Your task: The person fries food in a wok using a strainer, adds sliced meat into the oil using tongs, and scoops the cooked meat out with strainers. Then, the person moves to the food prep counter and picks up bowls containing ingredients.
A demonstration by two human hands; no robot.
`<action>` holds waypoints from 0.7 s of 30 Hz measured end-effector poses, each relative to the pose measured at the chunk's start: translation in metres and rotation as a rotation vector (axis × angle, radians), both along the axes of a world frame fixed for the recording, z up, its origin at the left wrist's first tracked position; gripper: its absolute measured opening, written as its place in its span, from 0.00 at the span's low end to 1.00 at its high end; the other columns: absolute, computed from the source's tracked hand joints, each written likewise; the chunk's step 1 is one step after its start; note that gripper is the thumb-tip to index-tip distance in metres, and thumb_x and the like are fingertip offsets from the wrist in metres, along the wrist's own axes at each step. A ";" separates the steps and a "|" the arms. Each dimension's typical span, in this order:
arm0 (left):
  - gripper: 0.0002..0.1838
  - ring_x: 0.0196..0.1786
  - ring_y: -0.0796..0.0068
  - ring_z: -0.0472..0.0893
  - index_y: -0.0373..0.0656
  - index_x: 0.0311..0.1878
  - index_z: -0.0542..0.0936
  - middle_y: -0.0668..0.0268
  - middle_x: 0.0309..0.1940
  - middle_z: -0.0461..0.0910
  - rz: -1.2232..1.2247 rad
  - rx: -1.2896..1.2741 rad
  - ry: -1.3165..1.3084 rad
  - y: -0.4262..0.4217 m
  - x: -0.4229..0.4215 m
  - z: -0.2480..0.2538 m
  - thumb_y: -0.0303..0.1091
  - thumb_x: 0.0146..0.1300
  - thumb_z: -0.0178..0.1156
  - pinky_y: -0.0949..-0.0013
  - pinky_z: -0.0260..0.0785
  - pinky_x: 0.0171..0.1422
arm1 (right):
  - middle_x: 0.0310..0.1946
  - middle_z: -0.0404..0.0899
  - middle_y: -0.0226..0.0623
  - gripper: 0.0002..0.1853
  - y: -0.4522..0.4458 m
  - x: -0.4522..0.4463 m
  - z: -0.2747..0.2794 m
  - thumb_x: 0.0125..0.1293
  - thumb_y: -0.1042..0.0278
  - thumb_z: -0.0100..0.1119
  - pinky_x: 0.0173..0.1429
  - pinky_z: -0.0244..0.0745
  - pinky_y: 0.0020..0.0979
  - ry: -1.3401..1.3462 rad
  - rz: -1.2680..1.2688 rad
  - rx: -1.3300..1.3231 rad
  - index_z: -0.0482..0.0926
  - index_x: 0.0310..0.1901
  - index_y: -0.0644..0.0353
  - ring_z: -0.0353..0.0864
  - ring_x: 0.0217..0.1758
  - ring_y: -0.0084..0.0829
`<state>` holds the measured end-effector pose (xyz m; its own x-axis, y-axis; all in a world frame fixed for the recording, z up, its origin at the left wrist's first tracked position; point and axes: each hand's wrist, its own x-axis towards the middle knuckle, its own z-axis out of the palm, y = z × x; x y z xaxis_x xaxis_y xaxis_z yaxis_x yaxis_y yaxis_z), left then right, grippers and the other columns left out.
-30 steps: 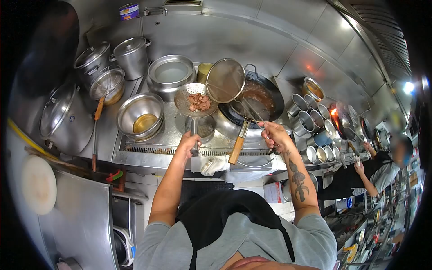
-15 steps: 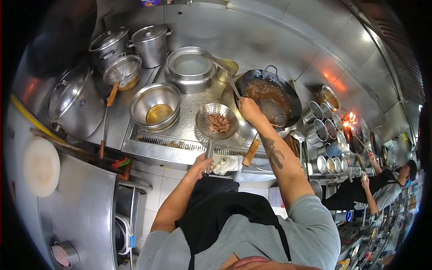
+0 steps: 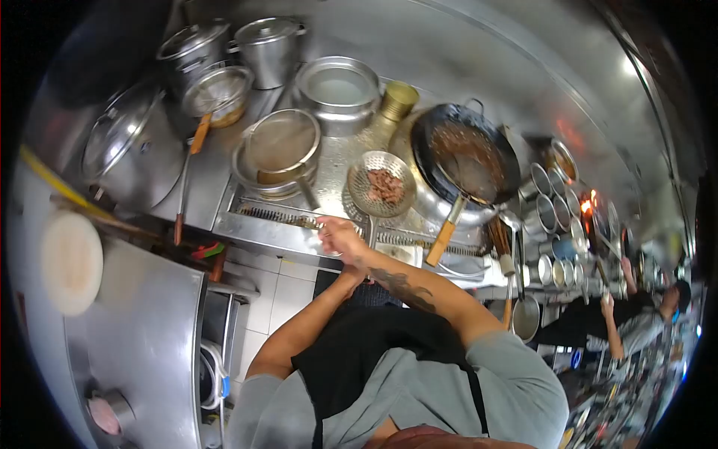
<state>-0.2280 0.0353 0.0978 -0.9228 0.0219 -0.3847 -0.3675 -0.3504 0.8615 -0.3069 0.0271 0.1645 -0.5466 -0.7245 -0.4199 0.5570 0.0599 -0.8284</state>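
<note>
My left hand (image 3: 364, 275), partly hidden behind my right forearm, grips the handle of a perforated skimmer (image 3: 380, 206). Pieces of cooked meat (image 3: 384, 185) lie in its bowl, above the steel counter. Crossing over my left arm, my right hand (image 3: 342, 238) looks curled at the end of the handle of a round metal strainer (image 3: 286, 138); blur softens the fingers. The strainer's head is over a steel bowl (image 3: 241, 166) that has yellowish-brown liquid in it. A wok (image 3: 511, 153) with brown liquid stands to the right, a wooden-handled tool (image 3: 446, 233) resting in it.
Behind are a wide steel pot (image 3: 338, 117), a gold-coloured can (image 3: 401, 97) and lidded pots (image 3: 268, 63). A large lid (image 3: 131, 161) leans at the left. Steel containers (image 3: 546, 213) line the right side. A co-worker (image 3: 598, 314) stands further right near flames.
My right hand has swung left from beside the wok, bringing the metal tool over the steel bowl. My left hand still holds the skimmer with the meat. The view has shifted slightly.
</note>
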 end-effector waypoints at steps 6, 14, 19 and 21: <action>0.16 0.43 0.77 0.77 0.44 0.54 0.69 0.69 0.42 0.75 -0.043 -0.300 0.321 -0.004 -0.015 -0.015 0.40 0.69 0.51 0.70 0.73 0.46 | 0.31 0.80 0.42 0.14 -0.026 0.024 0.009 0.68 0.63 0.50 0.30 0.77 0.33 0.261 0.299 0.056 0.75 0.48 0.65 0.81 0.26 0.30; 0.15 0.36 0.77 0.76 0.44 0.52 0.69 0.67 0.37 0.74 0.008 0.196 0.111 -0.008 -0.032 -0.030 0.39 0.66 0.54 0.69 0.72 0.38 | 0.39 0.82 0.38 0.17 0.078 0.013 0.058 0.68 0.70 0.51 0.38 0.77 0.27 0.935 0.186 0.009 0.73 0.57 0.64 0.81 0.33 0.24; 0.16 0.15 0.78 0.70 0.43 0.49 0.67 0.67 0.22 0.70 0.127 0.201 -0.099 -0.002 -0.035 0.024 0.27 0.58 0.58 0.71 0.66 0.13 | 0.38 0.81 0.37 0.15 0.192 0.030 0.060 0.71 0.70 0.50 0.34 0.77 0.22 0.607 -0.251 0.220 0.74 0.56 0.65 0.81 0.33 0.23; 0.14 0.16 0.78 0.71 0.43 0.48 0.67 0.67 0.22 0.69 0.127 0.254 -0.157 -0.007 -0.036 0.038 0.26 0.59 0.55 0.71 0.68 0.15 | 0.37 0.81 0.36 0.15 0.232 0.043 0.056 0.71 0.70 0.49 0.31 0.75 0.21 0.552 -0.369 0.298 0.73 0.55 0.68 0.80 0.28 0.21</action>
<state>-0.2636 0.0284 0.1362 -0.8542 0.0245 -0.5194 -0.4286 -0.5986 0.6767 -0.2643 0.2590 0.2210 -0.9223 -0.3503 -0.1633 0.0903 0.2156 -0.9723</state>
